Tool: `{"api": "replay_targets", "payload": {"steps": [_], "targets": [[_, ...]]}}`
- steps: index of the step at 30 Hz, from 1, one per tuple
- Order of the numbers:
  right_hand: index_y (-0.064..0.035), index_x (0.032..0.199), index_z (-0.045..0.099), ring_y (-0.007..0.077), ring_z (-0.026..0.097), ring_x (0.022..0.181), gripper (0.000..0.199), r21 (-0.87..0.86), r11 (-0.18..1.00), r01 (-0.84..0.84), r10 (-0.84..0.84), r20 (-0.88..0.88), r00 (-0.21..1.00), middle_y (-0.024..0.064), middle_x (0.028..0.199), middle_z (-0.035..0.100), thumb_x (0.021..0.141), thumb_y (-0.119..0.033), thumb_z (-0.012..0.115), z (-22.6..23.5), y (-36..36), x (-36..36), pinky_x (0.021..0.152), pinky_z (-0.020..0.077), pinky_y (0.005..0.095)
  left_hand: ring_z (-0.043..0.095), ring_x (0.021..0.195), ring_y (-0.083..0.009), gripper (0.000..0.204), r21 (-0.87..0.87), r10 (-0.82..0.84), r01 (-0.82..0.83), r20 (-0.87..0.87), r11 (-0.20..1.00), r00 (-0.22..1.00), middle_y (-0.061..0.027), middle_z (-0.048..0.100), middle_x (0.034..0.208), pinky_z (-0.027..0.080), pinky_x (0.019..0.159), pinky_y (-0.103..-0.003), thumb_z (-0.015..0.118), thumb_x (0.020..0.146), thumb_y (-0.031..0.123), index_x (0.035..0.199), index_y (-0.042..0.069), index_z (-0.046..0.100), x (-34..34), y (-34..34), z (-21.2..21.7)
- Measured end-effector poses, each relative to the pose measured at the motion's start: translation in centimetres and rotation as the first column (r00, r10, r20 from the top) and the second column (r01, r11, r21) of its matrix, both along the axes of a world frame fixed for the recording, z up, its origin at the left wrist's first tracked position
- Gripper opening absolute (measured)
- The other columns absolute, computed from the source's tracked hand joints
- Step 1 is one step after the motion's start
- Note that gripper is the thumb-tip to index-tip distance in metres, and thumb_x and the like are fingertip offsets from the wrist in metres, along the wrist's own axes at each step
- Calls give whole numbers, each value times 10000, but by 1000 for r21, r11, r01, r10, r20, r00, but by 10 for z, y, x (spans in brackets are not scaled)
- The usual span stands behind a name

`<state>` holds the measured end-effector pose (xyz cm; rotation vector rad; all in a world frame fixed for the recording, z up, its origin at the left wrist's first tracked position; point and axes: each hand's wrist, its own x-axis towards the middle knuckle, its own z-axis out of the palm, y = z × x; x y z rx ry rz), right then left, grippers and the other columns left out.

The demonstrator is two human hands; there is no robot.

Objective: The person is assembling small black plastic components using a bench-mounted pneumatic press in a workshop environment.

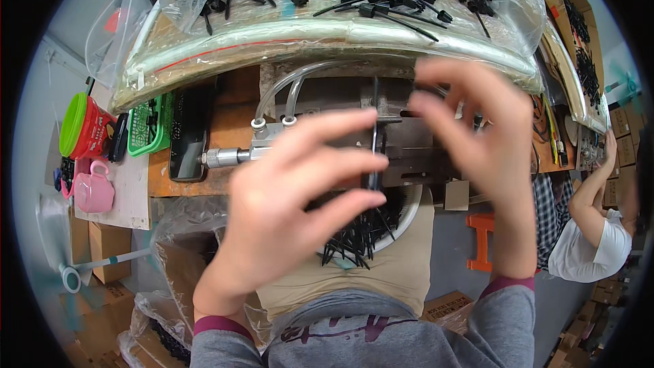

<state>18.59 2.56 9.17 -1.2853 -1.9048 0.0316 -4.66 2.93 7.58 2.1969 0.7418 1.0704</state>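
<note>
My left hand (293, 194) is over the middle of the bench, slightly blurred. Its thumb and fingertips are at a thin black part with a long stem (375, 138), which stands lengthwise in front of the metal fixture (409, 152) and appears to be gripped. To the right, my right hand (480, 119) is raised over the fixture's other side. Its thumb and forefinger are apart, with nothing plainly between them. On my lap, partly hidden by the left hand, a white bowl (411, 215) holds several black stemmed parts (354, 242).
A plastic-covered tray (327, 35) heaped with black parts spans the back. Clear tubes (276, 92) run to the fixture. At left are a dark phone (189, 138), a green basket (162, 126), a red-green tub (85, 128) and a pink cup (94, 191). Another person (593, 232) works at right.
</note>
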Motion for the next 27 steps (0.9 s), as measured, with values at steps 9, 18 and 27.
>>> {"api": "replay_targets", "payload": {"steps": [9, 18, 27], "targets": [[-17, 1174, 635, 247, 624, 1025, 423, 152, 987, 51, -130, 568, 813, 138, 1113, 675, 757, -44, 704, 27, 138, 54, 910, 508, 383, 690, 809, -220, 273, 314, 170, -107, -180, 943, 969, -174, 635, 1287, 553, 694, -304, 785, 712, 80, 958, 16, 685, 33, -39, -55], [-25, 1154, 656, 242, 624, 863, 364, -112, 980, 165, -78, 550, 831, 110, 1070, 689, 812, -128, 729, 26, 135, 71, 822, 509, 363, 657, 655, -170, 262, 314, 263, -163, -310, 935, 914, -160, 638, 1296, 515, 620, -277, 769, 725, 109, 952, 30, 665, 48, -41, -73], [-66, 1107, 721, 40, 471, 612, 195, -63, 973, 222, -192, 312, 930, 12, 811, 660, 963, -147, 617, 33, 102, 92, 552, 366, 215, 651, 621, -174, 252, 298, 236, -137, -328, 945, 915, -158, 630, 1311, 507, 597, -276, 773, 725, 116, 935, 31, 664, 49, -36, -74]]}}
